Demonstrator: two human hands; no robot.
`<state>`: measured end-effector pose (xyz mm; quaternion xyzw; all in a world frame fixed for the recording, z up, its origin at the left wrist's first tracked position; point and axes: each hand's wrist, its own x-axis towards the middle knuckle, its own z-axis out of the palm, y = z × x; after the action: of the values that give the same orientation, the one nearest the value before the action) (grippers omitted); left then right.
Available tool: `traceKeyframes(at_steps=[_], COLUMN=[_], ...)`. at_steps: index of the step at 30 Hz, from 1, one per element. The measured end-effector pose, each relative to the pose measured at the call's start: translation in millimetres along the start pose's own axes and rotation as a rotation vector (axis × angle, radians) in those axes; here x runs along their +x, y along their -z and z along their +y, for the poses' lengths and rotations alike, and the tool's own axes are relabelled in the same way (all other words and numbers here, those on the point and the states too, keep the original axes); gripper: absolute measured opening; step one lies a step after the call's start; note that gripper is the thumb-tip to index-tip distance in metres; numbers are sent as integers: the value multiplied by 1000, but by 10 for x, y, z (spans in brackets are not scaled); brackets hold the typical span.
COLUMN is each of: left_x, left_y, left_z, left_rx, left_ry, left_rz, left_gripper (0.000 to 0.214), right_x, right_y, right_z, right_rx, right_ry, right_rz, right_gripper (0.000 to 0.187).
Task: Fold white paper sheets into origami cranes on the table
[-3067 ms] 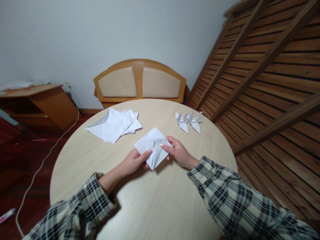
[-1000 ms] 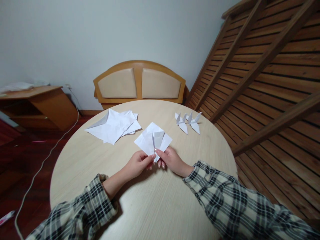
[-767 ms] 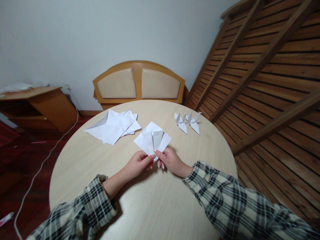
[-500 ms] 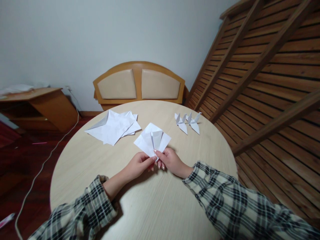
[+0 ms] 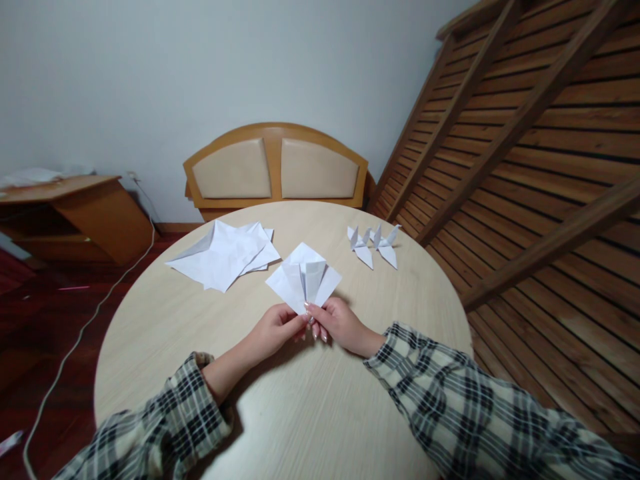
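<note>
A partly folded sheet of white origami paper (image 5: pixel 305 270) is held above the table, its near corner pinched between both hands. Flaps on its upper face are folded toward the centre line. My left hand (image 5: pixel 277 330) is closed on the lower left of that corner, thumb on top. On the lower right, my right hand (image 5: pixel 343 325) grips the same corner, thumb on top and fingers curled underneath. The paper's near tip is mostly hidden by the fingers. Two folded paper cranes (image 5: pixel 361 248) stand side by side beyond my right hand.
Several loose sheets of white paper (image 5: pixel 225 257) lie in a pile at the table's far left. The round wooden table (image 5: pixel 300 413) stands before a headboard (image 5: pixel 276 167). Slatted wood (image 5: pixel 525 167) leans at the right. A cable (image 5: pixel 95 313) runs along the floor at left.
Both hands keep hold of the paper in nearly the same place. The folded flaps look slightly wider at the top now. The whole view has shifted a little.
</note>
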<state>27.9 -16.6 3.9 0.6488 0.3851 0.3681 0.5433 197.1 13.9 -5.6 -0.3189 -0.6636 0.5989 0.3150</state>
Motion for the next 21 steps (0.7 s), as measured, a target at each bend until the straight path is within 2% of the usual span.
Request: traceKeyframes(at_steps=[5,9,14,21], left_x=[-20,-38,-63,-80], left_y=[11,17,5,-37], left_z=[6,2,-19,26], left_rx=[29,52,46,35], left_ry=[-25,12,78,90], left_rz=[-47,-61,-105,-147], left_gripper=[36,33,26,21], right_x=[-7,-17,1,26], right_y=[15,28,54,113], right_z=[-12,-17,-20,-20], right_rx=[4,48,141,223], right_ry=[-15,-64,-10,-14], right_rz=[0,24,141,239], right_gripper=[48,41,33,36])
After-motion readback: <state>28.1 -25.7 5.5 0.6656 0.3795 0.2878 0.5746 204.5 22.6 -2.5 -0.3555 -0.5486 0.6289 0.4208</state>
